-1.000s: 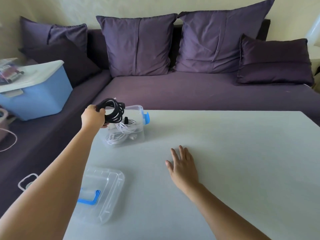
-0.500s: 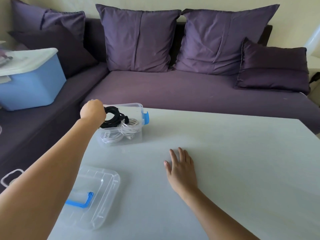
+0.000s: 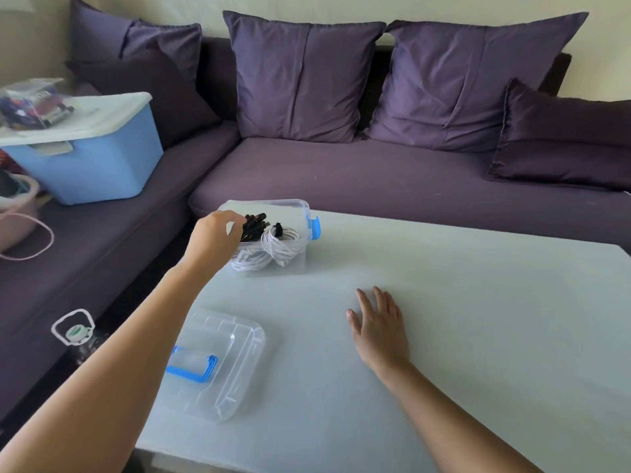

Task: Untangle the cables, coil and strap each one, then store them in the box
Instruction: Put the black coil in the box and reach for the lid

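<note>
One head-worn wide-angle view looks forward and down across the table (image 3: 444,302) toward the sofa (image 3: 341,172).

Left hand (image 3: 215,237) holds black cable (image 3: 254,224) in box (image 3: 296,205); right hand (image 3: 379,331) flat on table (image 3: 485,302).

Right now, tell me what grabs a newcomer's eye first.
The left hand holds a black cable coil in the clear box at the far left corner of the table, above coiled white cables. The lid with a blue handle lies nearer, beside the left forearm, and the right hand rests flat on the table.
</note>
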Available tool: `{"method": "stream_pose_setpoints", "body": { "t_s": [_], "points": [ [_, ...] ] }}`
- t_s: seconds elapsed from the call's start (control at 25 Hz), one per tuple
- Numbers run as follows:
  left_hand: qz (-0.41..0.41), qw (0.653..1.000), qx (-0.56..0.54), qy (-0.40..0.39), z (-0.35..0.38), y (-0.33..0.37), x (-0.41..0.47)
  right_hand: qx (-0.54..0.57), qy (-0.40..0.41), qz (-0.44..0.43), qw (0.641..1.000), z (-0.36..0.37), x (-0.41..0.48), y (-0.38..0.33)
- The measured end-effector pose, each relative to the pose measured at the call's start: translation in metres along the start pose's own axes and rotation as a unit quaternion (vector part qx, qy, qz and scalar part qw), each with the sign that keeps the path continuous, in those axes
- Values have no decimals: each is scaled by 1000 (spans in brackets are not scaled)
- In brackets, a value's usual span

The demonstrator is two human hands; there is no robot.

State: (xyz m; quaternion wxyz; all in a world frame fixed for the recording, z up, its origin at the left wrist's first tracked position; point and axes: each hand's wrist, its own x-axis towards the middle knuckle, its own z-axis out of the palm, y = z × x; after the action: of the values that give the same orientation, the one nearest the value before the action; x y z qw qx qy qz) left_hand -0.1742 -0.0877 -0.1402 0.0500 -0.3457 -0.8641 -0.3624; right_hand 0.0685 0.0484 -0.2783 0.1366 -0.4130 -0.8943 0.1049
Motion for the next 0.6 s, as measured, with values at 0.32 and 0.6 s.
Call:
{"method": "stream_pose_setpoints", "body": {
  "t_s": [0.32,0.6],
  "points": [
    [-256,917,250,-175,-55,-73,-98,260,20,-78,962,-3,-45,-54],
    [-386,902,86,-173,-62,-99,-128,278,-134,-60,949,-1,-85,-134]
  ]
}}
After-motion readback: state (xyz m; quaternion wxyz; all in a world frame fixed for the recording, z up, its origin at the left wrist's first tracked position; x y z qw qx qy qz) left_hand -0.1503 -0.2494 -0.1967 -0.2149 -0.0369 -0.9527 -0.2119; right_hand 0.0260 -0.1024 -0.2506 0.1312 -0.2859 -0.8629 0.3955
